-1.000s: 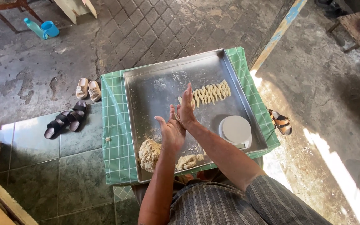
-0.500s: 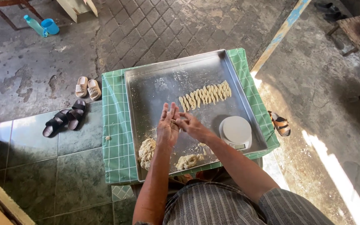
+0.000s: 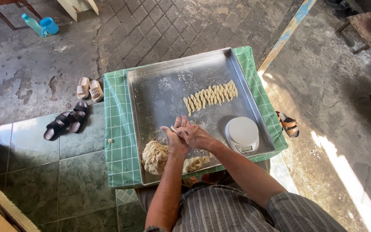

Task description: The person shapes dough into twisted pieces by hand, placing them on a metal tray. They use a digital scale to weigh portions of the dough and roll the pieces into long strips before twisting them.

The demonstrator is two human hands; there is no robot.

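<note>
My left hand (image 3: 174,139) and my right hand (image 3: 194,134) are pressed together above a large metal tray (image 3: 151,86), with a thin pale piece of dough (image 3: 173,128) between the palms. A big lump of dough (image 3: 155,157) lies on the tray just under my left wrist, and a smaller lump (image 3: 195,163) sits under my right forearm. A row of several twisted dough sticks (image 3: 210,96) lies further up the tray. A small white round kitchen scale (image 3: 242,134) stands at the tray's right side.
The tray rests on a small table with a green checked cloth (image 3: 117,129). Black sandals (image 3: 67,120) and beige sandals (image 3: 89,89) lie on the floor to the left, an orange sandal (image 3: 287,124) to the right. A blue bottle and cup (image 3: 41,25) stand far left.
My hands have drawn back from near the row of dough sticks toward me and now rub together over the tray's lower middle.
</note>
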